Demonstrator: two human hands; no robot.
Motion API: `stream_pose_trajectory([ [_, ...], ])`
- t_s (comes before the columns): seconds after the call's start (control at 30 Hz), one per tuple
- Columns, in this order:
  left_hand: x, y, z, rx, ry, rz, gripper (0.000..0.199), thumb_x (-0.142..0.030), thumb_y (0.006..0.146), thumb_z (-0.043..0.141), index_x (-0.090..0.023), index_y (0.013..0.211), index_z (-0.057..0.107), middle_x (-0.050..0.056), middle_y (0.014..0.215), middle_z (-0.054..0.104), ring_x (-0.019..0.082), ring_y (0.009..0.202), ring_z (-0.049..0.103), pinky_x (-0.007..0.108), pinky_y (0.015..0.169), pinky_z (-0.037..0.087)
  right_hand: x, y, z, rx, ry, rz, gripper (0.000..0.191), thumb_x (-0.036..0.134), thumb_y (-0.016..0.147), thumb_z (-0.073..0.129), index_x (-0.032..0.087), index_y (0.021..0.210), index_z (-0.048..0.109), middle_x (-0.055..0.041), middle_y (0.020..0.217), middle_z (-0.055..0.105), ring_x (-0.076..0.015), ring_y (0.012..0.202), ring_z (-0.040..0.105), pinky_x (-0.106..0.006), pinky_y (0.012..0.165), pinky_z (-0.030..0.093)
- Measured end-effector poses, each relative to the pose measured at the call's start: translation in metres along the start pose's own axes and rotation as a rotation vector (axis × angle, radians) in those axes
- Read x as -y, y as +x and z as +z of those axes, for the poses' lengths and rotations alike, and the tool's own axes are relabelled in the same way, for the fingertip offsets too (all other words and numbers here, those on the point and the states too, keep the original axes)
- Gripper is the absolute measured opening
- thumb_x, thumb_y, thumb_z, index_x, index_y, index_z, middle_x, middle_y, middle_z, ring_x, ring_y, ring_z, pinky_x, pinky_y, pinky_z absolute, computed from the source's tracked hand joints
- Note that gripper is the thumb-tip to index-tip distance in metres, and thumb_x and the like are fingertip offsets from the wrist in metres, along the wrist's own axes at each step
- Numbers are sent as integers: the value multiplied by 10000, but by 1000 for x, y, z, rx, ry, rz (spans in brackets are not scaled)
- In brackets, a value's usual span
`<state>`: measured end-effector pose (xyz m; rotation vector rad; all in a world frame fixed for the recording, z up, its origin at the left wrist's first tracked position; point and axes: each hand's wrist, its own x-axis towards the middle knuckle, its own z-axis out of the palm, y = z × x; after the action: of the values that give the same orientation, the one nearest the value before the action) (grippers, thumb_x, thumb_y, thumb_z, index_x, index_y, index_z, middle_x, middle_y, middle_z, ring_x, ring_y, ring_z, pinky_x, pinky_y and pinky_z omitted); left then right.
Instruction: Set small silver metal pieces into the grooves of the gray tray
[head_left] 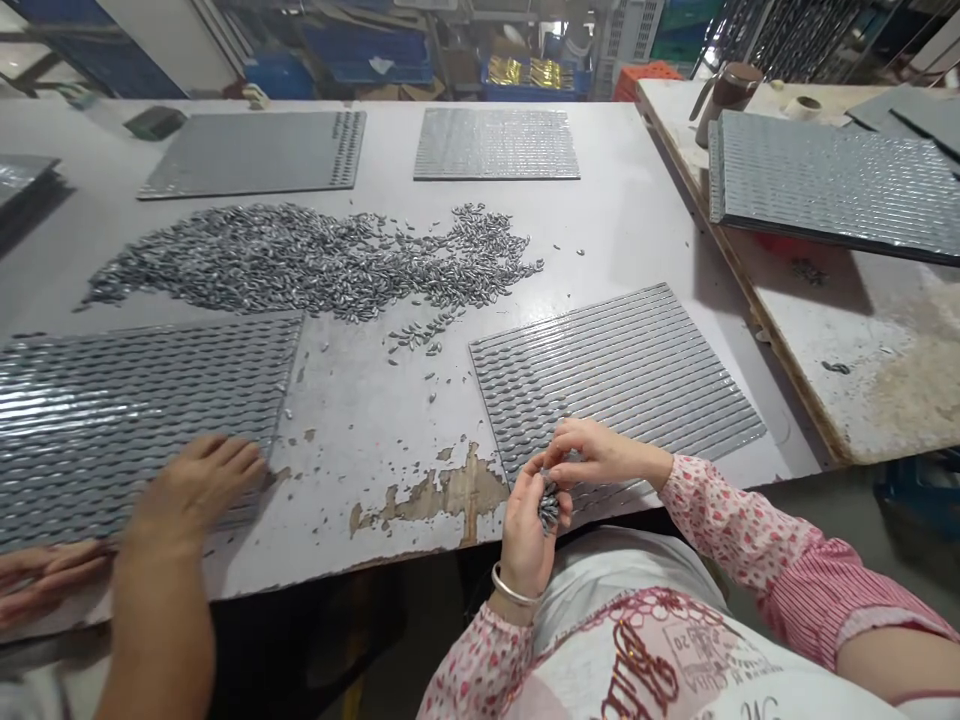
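My left hand [527,535], with a bangle at the wrist, is cupped round a cluster of small grey spindle-shaped pieces [549,506]. My right hand [589,452] reaches over from the right, its fingers pinched together at the top of the cluster; whatever lies between its fingertips is too small to make out. Both hands are at the near left edge of a grey ridged board [615,365], which has rows of the pieces along its left part and bare parallel ridges on the right. Beyond it lies a large heap of loose pieces [300,260].
A co-worker's hands [202,480] rest at another ridged board [135,420] on the left. Two boards [255,150] [496,145] lie at the back. On a side table [900,330] are stacked boards [832,180] and a brown jug [731,95].
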<state>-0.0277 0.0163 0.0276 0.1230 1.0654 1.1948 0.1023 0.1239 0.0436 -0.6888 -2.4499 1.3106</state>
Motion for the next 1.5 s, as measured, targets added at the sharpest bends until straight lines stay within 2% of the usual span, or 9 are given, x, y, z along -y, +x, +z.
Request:
stream_pose_trajectory([
  [0.17,1,-2,-1,32,103,46,392,-411,791,591,-179,1105,553,-11,658,557,87,496,487,196,418,352,-1,1,12,32,-92,25,94,219,814,616,161,844,684,-30,764,598,-139,745,530,-247,696,400],
  [0.4,0,3,-8,-38,-52,-47,352,-358,714,691,-135,975,615,29,785,607,96,605,551,193,481,429,-8,-4,25,-236,80,29,56,197,814,605,162,789,640,0,688,571,-118,687,510,-226,654,408],
  [0.57,0,8,-10,-38,-33,-46,271,-343,709,707,-142,855,599,-25,674,549,37,494,451,132,375,311,-3,-7,19,-218,31,-22,86,234,833,589,175,782,623,-20,740,611,-137,745,527,-265,723,430],
  [0.73,1,9,-7,-71,-41,43,239,-291,701,721,-141,849,609,-19,655,574,28,485,449,115,380,327,-8,-6,22,-197,288,128,171,320,823,602,153,818,641,-11,703,625,-108,627,544,-220,596,429],
  [0.83,-6,10,-5,-136,-127,-3,210,-215,738,675,-133,925,628,51,814,650,83,646,594,151,510,473,-26,3,17,-239,439,229,205,342,817,599,142,823,641,-11,709,630,-114,629,555,-223,583,429],
  [0.97,-17,11,-8,-172,-223,-167,216,-106,802,556,-116,1007,623,83,871,652,87,688,623,161,584,522,-58,22,-4,-467,85,322,116,263,809,604,158,786,650,-16,767,635,-138,738,540,-277,725,410],
  [1.13,-17,12,-15,-70,-343,-194,94,-203,838,551,-129,870,601,-34,632,478,-6,392,337,90,324,281,-79,35,-13,-417,-389,392,90,256,822,605,201,808,675,-28,825,629,-184,870,485,-316,791,332],
  [1.33,-15,11,-18,-23,-325,-183,209,-211,816,562,-138,1011,581,13,766,539,40,513,435,142,404,365,-79,39,-4,-388,-510,457,74,252,809,595,198,797,645,-38,834,611,-201,870,456,-310,737,299],
  [1.5,-10,13,-17,10,-279,-149,105,-196,764,629,-167,854,582,-2,720,556,47,506,443,140,407,365,-79,39,-9,-422,-459,443,19,210,788,614,194,798,618,-13,827,624,-178,832,469,-294,707,290],
])
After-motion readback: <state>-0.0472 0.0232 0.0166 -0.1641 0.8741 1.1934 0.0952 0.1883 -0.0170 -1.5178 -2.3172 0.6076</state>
